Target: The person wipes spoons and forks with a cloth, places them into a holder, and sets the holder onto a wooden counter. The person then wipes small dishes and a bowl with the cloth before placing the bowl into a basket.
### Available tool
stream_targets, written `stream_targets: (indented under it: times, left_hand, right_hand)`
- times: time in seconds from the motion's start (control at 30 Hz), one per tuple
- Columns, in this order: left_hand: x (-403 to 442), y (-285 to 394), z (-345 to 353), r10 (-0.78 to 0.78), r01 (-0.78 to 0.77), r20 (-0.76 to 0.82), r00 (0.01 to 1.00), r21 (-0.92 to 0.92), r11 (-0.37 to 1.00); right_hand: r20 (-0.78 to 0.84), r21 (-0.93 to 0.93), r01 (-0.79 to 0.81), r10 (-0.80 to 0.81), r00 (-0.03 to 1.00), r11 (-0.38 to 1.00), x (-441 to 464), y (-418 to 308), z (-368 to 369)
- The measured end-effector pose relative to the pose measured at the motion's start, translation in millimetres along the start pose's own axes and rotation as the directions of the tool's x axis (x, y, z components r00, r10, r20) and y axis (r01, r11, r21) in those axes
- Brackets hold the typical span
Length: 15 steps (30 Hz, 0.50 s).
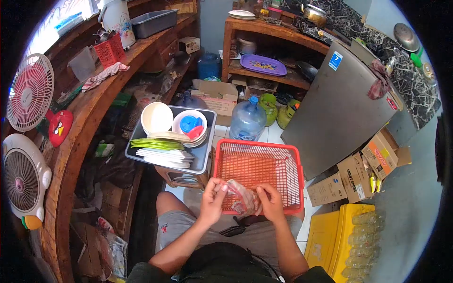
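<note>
A crumpled, pale reddish cloth [244,197] is stretched between my two hands, above the near side of a red plastic basket [302,188]. My left hand [213,200] pinches its left end, and my right hand [271,203] pinches its right end. Nothing else shows inside the basket. To the left, a grey tray [207,141] on a stool holds white bowls [157,118], green plates [157,144], white plates [165,157] and a blue cup [190,124].
A large blue water bottle [247,119] stands behind the basket. The grey fridge [337,108] is at the right, near cardboard boxes [351,177] and a yellow crate [325,236]. Two fans [26,184] stand along the wooden counter [78,155] at the left.
</note>
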State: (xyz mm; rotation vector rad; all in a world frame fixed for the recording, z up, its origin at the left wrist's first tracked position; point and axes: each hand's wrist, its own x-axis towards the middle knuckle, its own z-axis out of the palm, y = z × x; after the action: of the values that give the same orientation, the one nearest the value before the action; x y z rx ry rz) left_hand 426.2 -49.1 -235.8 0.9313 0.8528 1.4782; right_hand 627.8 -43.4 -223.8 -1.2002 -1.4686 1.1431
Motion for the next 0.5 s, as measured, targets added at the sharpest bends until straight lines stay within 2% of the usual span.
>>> stream_targets:
  times: [0.1,0.17,0.2,0.23,0.27,0.3,0.33,0.4,0.5]
  left_hand:
    - [3.6,4.0,0.7,0.008,-0.007,0.016,1.0,-0.022,1.0]
    - [3.2,6.6,6.1,0.006,-0.005,0.02,1.0,-0.026,1.0]
    - [2.1,6.2,9.6,0.007,-0.006,0.014,1.0,-0.018,1.0]
    - [1.5,6.4,12.1,0.007,-0.007,0.01,1.0,-0.009,1.0]
    - [1.0,7.8,13.8,0.006,-0.006,0.012,1.0,-0.009,1.0]
    - [0.0,9.5,15.3,-0.013,0.013,0.023,1.0,-0.012,1.0]
    - [-0.5,10.2,15.7,-0.032,0.032,0.034,0.999,-0.014,0.999]
    - [1.3,10.4,10.7,-0.043,0.043,0.012,0.999,0.009,0.999]
    - [1.8,9.8,2.9,-0.062,0.063,-0.011,0.998,0.034,0.997]
  right_hand:
    - [-0.048,0.099,0.017,-0.012,0.999,0.995,-0.5,-5.0,1.0]
    - [0.134,0.368,-0.128,0.083,0.987,0.921,-5.3,-13.5,4.7]
    - [0.133,0.369,-0.127,0.083,0.988,0.921,-5.3,-17.4,8.8]
    - [0.103,0.124,0.04,-0.053,0.993,0.992,-4.5,-21.4,14.7]
    - [0.108,-0.133,0.203,-0.189,0.976,0.97,-4.4,-25.6,18.7]
    - [0.108,-0.155,0.117,-0.101,0.989,0.981,-5.8,-31.1,20.1]
    - [0.107,-0.154,0.115,-0.099,0.989,0.981,-5.4,-30.9,20.0]
    - [0.065,-0.013,0.012,-0.012,0.998,1.0,-5.4,-29.2,20.3]
    - [0.016,0.005,0.028,-0.028,0.999,1.0,-1.4,-10.1,17.1]
